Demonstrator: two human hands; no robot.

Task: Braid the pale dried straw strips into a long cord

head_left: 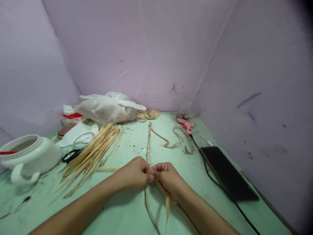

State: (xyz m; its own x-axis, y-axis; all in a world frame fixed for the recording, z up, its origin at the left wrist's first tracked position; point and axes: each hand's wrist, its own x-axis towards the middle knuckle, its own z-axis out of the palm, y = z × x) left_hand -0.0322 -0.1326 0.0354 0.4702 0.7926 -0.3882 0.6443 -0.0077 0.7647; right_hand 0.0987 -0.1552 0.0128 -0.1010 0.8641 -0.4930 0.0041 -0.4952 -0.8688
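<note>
A thin braid of dried straw-coloured strips (149, 147) runs from the far middle of the table towards me. At its near end my left hand (139, 173) and my right hand (166, 176) meet, both with fingers pinched on the braid. Loose strips (167, 205) hang below the hands and trail to the near edge of the view. Beyond the hands the braid bends at its far end, and a winding length (168, 143) lies off to the right. The exact crossing of the strips is hidden behind my fingertips.
Left are a bundle of dried strips (95, 156), black-handled scissors (70, 156), a tape roll (83, 140) and a white pot (44, 156). A plastic bag (107, 107) and woven pieces (153, 114) sit at the back. Right are a pink glue gun (186, 125), its cord and a phone (227, 173).
</note>
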